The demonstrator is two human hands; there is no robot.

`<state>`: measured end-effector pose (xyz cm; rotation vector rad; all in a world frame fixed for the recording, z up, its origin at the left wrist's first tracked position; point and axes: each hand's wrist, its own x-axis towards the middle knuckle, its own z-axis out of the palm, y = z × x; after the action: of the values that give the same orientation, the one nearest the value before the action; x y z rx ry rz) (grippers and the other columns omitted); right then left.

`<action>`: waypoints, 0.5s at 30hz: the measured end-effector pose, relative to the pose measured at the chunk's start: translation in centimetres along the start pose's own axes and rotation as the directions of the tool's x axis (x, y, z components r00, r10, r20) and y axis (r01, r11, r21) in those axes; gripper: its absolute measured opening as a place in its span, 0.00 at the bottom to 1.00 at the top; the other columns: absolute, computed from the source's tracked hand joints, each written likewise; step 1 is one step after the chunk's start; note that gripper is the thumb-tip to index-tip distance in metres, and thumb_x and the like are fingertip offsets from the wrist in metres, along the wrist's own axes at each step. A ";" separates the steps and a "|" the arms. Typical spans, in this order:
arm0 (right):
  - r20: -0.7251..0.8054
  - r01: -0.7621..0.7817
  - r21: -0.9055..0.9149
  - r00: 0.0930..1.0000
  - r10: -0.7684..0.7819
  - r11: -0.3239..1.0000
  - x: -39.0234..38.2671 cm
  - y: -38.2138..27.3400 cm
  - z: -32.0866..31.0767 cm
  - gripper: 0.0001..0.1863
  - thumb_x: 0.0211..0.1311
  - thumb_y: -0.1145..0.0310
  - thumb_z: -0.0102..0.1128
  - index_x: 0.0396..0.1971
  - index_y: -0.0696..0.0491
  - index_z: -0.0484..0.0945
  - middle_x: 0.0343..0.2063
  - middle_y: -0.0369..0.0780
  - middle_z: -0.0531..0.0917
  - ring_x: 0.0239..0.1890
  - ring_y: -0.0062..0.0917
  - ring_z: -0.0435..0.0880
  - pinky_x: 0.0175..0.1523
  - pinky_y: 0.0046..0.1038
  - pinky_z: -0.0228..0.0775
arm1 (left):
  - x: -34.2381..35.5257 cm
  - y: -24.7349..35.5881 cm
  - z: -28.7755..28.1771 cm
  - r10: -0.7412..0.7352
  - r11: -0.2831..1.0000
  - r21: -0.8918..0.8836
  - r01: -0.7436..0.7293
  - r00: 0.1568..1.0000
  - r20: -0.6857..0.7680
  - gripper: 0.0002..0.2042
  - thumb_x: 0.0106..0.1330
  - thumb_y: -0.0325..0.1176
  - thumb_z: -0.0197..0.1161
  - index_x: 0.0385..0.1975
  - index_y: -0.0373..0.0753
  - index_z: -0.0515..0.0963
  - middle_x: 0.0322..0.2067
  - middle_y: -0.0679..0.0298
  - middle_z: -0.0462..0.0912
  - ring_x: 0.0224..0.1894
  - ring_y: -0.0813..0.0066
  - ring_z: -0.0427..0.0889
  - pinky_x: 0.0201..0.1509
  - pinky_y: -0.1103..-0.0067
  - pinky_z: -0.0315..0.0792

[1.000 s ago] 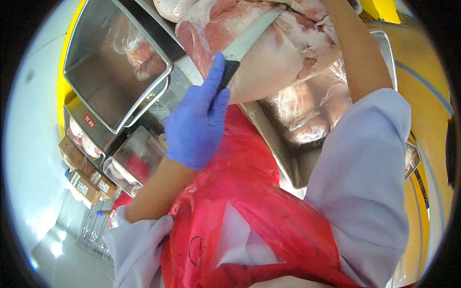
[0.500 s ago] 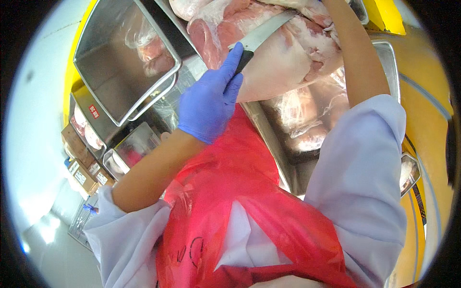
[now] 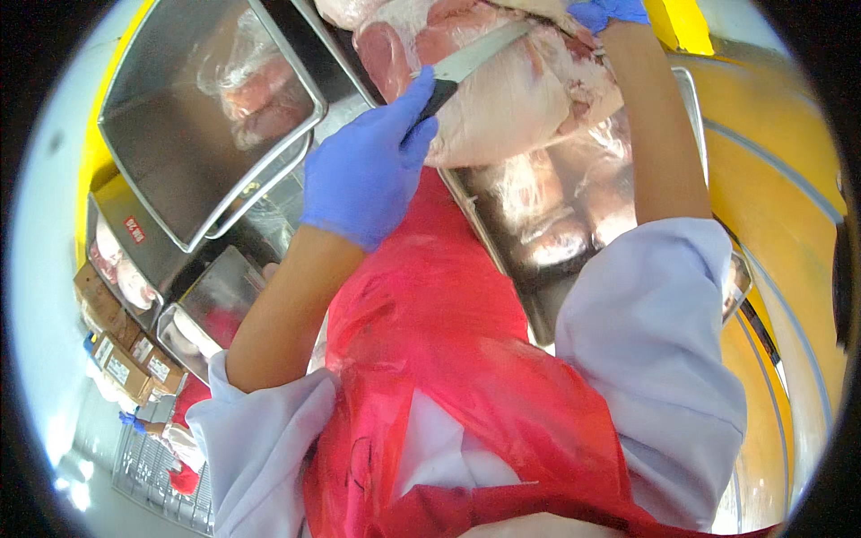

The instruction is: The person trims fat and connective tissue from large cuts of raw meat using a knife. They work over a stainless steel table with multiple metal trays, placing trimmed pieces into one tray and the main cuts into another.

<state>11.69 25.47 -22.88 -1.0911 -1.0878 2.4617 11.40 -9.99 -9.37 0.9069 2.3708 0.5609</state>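
In my left hand (image 3: 359, 170), gloved in blue, is a knife (image 3: 489, 54) with a black handle. Its blade lies across a large piece of raw meat (image 3: 502, 117) and points to the far right. The meat is pale with fat on the near side and pink at the upper left. My right hand (image 3: 612, 13), also gloved in blue, grips a pale flap at the meat's far right edge. Part of that hand is cut off by the top of the view. Below the meat sits a metal tray (image 3: 484, 220) holding plastic-wrapped meat (image 3: 529, 206).
Left stands a deep metal bin (image 3: 170, 143) with wrapped meat (image 3: 256, 90). Below it are more metal trays (image 3: 215, 287) and cardboard boxes (image 3: 121, 368). A co-worker's blue-gloved hand (image 3: 133, 421) and red apron (image 3: 188, 403) show at lower left. Yellow surface (image 3: 762, 161) curves along the right.
My left hand and the knife have shifted slightly left and up in the picture. More of my right hand shows at the top edge. A co-worker's red apron has come into view at lower left.
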 end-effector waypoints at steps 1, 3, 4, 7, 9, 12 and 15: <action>-0.011 -0.060 -0.021 0.998 0.060 0.998 -1.9 0.3 1.3 0.12 0.63 0.65 0.50 0.19 0.46 0.70 0.11 0.31 0.72 0.11 0.23 0.70 0.13 0.25 0.58 | -0.8 -0.3 -0.6 -0.068 0.997 -0.025 0.070 0.996 0.062 0.23 0.68 0.41 0.58 0.64 0.55 0.69 0.42 0.46 0.81 0.45 0.50 0.82 0.47 0.67 0.75; 0.011 -0.133 0.051 0.991 0.133 0.990 -2.9 1.3 1.4 0.13 0.64 0.64 0.50 0.18 0.45 0.67 0.09 0.30 0.69 0.09 0.22 0.67 0.11 0.24 0.55 | -2.7 -1.0 -2.1 -0.203 0.975 -0.056 0.217 0.960 0.191 0.22 0.69 0.40 0.57 0.64 0.55 0.69 0.46 0.45 0.81 0.48 0.51 0.82 0.49 0.68 0.75; 0.019 -0.099 0.134 0.995 0.097 0.986 -2.8 1.0 -0.7 0.14 0.63 0.64 0.50 0.17 0.45 0.66 0.09 0.30 0.67 0.09 0.22 0.67 0.12 0.24 0.56 | -3.3 -2.1 -1.7 -0.138 0.978 -0.131 0.163 0.975 0.176 0.22 0.70 0.39 0.57 0.65 0.52 0.69 0.48 0.48 0.81 0.49 0.59 0.83 0.52 0.73 0.73; -0.048 0.001 0.083 0.999 0.003 0.997 -2.7 1.6 2.9 0.14 0.64 0.64 0.49 0.17 0.44 0.65 0.08 0.30 0.64 0.08 0.20 0.64 0.12 0.22 0.56 | -5.0 -4.0 -1.6 -0.157 0.943 -0.268 0.196 0.974 0.161 0.22 0.70 0.37 0.57 0.65 0.48 0.68 0.50 0.51 0.82 0.49 0.71 0.82 0.54 0.76 0.72; -0.040 -0.007 0.166 0.999 0.014 0.986 -1.4 2.2 5.9 0.15 0.64 0.64 0.49 0.16 0.43 0.65 0.08 0.29 0.64 0.08 0.20 0.64 0.12 0.22 0.57 | -5.3 -4.8 -1.6 -0.150 0.935 -0.295 0.195 0.974 0.170 0.23 0.70 0.35 0.57 0.65 0.47 0.68 0.50 0.52 0.82 0.49 0.78 0.80 0.54 0.78 0.71; -0.017 0.030 0.035 0.999 -0.030 0.999 -0.2 1.3 10.6 0.14 0.64 0.64 0.49 0.17 0.44 0.66 0.09 0.30 0.65 0.08 0.20 0.65 0.12 0.23 0.58 | -5.0 -5.9 -2.0 -0.095 0.934 -0.327 0.146 0.981 0.167 0.23 0.70 0.33 0.58 0.65 0.46 0.68 0.50 0.53 0.82 0.48 0.83 0.77 0.53 0.79 0.71; 0.013 0.045 -0.094 0.999 -0.044 0.995 3.0 -0.6 12.7 0.13 0.63 0.65 0.49 0.17 0.45 0.67 0.09 0.30 0.66 0.08 0.21 0.65 0.12 0.24 0.59 | -4.4 -6.1 -2.8 -0.108 0.920 -0.356 0.162 0.980 0.166 0.23 0.70 0.32 0.58 0.65 0.45 0.68 0.51 0.53 0.82 0.48 0.83 0.77 0.54 0.79 0.71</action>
<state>0.45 20.46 -18.41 -1.0691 -1.2290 2.4069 9.52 -17.80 -9.12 0.5882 2.0827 0.8218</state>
